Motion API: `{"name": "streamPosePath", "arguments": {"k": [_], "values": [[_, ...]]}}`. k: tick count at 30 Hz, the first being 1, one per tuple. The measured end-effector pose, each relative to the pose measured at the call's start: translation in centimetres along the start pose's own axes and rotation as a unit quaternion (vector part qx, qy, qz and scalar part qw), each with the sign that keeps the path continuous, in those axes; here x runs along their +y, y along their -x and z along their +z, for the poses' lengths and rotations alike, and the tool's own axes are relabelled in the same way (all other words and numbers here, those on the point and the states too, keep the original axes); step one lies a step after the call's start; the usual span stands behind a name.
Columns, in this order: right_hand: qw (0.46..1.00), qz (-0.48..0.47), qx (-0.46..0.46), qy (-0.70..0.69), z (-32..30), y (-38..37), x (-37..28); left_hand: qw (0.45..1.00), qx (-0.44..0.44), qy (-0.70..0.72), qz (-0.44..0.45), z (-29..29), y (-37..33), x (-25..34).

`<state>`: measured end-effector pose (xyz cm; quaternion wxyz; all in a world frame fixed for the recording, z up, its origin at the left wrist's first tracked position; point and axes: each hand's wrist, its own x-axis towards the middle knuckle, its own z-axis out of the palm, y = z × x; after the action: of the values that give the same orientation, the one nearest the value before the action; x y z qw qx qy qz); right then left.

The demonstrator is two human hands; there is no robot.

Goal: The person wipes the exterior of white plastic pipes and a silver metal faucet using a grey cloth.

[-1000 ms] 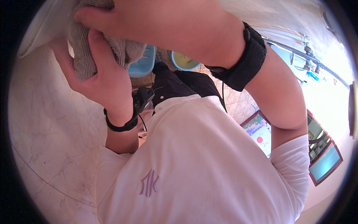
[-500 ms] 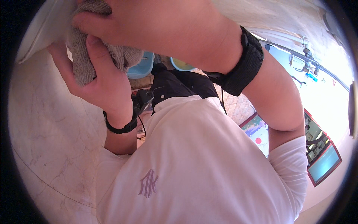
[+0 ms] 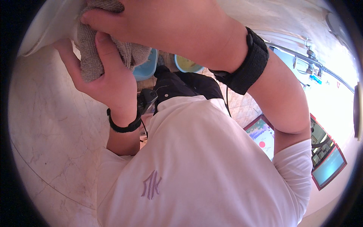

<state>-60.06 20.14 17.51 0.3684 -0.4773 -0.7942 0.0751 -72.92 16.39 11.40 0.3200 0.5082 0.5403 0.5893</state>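
A grey-brown terry cloth [image 3: 90, 51] is bunched up at the upper left, and both hands are on it. My left hand [image 3: 109, 73] grips it from below, thumb across the front and fingers spread round the far side. From above, my right hand [image 3: 151, 22] presses on the same cloth with its thumb along the fabric; its other fingers run out of the picture at the top. Against the cloth's left side is a smooth white thing with a curved lower edge [image 3: 49, 32], whose kind I cannot make out. The left fingertips reach its edge.
A marbled pale wall [image 3: 49, 113] rises close on my left. Below stand a blue tub [image 3: 145, 70] and a blue basin [image 3: 188, 64] holding yellowish liquid, on a tiled floor [image 3: 242, 104]. Pipes [image 3: 310, 56] and red-framed panels [image 3: 329, 162] show at the right.
Both hands and the cloth sit slightly farther right in the picture, and the white thing's edge has shifted along with them. The grip looks the same.
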Motion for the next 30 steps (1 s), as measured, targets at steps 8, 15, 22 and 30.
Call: {"name": "streamPosePath", "arguments": {"k": [8, 15, 22, 30], "values": [[0.999, 0.011, 0.001, -0.043, -0.3, 0.0, -0.3, 1.0, 0.003, 0.015, -0.003, 0.1, 0.1, 0.1], [0.999, 0.028, -0.025, -0.016, -0.6, -0.2, -0.4, 1.0, 0.008, 0.021, -0.008, 0.2, 0.1, 0.0], [1.0, 0.013, -0.001, -0.001, -0.5, 0.1, -0.3, 0.999, 0.018, 0.035, 0.01, 0.4, 0.2, -0.4], [0.999, -0.003, 0.014, -0.049, -0.3, 0.2, 0.0, 1.0, 0.014, 0.007, 0.008, 0.3, 0.2, -0.2]]}}
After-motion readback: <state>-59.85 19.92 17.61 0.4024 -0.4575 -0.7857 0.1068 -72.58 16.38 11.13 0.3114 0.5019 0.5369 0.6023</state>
